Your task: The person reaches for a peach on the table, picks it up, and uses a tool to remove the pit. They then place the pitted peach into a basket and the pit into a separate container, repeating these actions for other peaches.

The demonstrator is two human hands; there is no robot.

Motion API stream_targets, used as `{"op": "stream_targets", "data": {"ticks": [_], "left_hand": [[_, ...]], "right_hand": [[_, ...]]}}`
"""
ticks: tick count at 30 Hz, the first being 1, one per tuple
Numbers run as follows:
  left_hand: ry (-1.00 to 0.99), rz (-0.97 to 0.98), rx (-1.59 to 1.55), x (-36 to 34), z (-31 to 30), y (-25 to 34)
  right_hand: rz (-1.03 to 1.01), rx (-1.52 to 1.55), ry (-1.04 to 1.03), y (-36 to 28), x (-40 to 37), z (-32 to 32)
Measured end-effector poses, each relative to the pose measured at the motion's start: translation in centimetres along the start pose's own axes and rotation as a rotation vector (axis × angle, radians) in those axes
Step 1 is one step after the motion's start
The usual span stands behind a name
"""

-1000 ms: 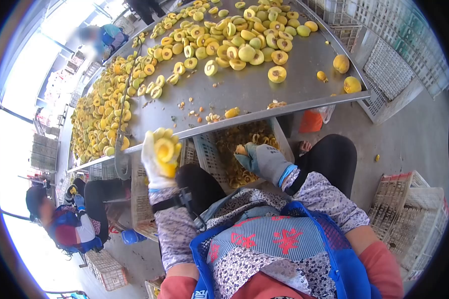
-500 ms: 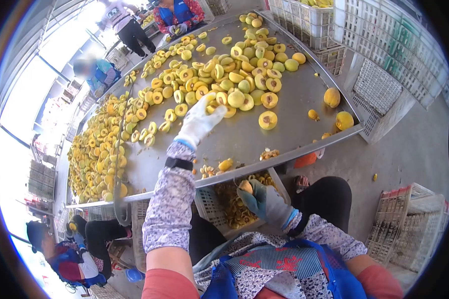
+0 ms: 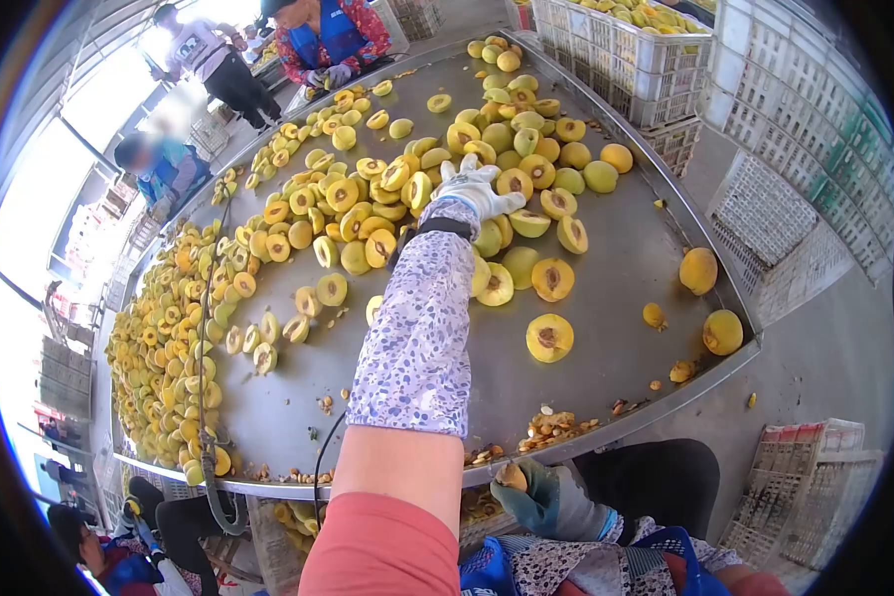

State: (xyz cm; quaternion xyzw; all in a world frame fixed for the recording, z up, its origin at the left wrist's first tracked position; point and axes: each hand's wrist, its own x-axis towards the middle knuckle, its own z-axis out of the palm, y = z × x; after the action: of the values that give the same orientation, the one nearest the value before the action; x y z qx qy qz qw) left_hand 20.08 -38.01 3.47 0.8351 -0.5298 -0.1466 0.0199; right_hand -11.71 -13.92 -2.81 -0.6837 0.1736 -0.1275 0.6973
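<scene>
1. A broad grey metal table (image 3: pixel 606 368) with a raised rim spreads before the person and serves as the landmark here.
2. The left hand (image 3: pixel 475 189), in a white work glove, is over the middle of the table, its arm stretched across from the near edge in a purple-and-white floral sleeve. Its fingers are spread against the fruit; whether they grasp any piece, I cannot tell.
3. Beneath and around that hand lies a loose pile of yellow-green halved fruits (image 3: pixel 346 194) with brown centres, across the table's middle and far part.
4. The right hand (image 3: pixel 556 502), in a grey-and-teal glove, is just off the table's near edge, its fingers closed around a small tan rounded piece (image 3: pixel 512 477); what it is, I cannot make out.
5. A denser yellow heap of fruit pieces (image 3: pixel 164 348) covers the table's left side.
6. At the table's right corner sit two whole-looking yellow-orange fruits (image 3: pixel 722 332), slightly apart; brown-and-yellow scraps (image 3: pixel 549 431) lie along its near edge.
7. Beyond the table's right edge stands a white slatted plastic crate (image 3: pixel 616 65) full of fruit.
8. At the table's far end works a person in red floral sleeves (image 3: pixel 372 35).
</scene>
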Motion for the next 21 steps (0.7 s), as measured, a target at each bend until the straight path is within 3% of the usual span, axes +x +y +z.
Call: {"op": "stream_targets", "data": {"ticks": [1, 4, 9, 11, 13, 14, 15, 19, 21], "left_hand": [[-0.006, -0.008, 0.002, -0.2, 0.3, -0.9], [0.080, 0.194, -0.035, -2.4, 1.9, -4.0], [0.033, 0.244, -0.052, -12.0, 2.8, -9.5], [-0.011, 0.257, -0.075, -15.4, 2.5, -12.2], [-0.303, 0.247, -0.278, -16.6, -0.8, -14.8], [-0.295, 0.112, -0.392, -16.7, -2.8, -14.9], [-0.091, 0.069, -0.406, -15.6, -3.3, -15.8], [0.357, -0.034, -0.304, -8.0, -5.6, -16.1], [0.441, -0.057, -0.254, -1.3, -3.7, -17.9]], "right_hand": [[0.045, 0.180, 0.002, 0.0, 0.1, 0.4], [-0.058, -0.037, 0.008, -2.9, 1.4, 0.3], [-0.112, 0.053, 0.011, -4.6, 2.7, 0.4], [-0.242, -0.025, -0.039, -4.1, 2.9, 0.5], [-0.226, -0.012, -0.028, -4.3, 2.8, 0.7], [-0.214, 0.000, -0.009, -4.3, 2.9, 0.9], [-0.229, -0.004, -0.013, -3.9, 3.2, 0.9], [-0.425, -0.270, -0.051, -2.1, 2.8, 0.8], [-0.020, 0.067, -0.060, -1.8, 2.3, 0.9]]}}
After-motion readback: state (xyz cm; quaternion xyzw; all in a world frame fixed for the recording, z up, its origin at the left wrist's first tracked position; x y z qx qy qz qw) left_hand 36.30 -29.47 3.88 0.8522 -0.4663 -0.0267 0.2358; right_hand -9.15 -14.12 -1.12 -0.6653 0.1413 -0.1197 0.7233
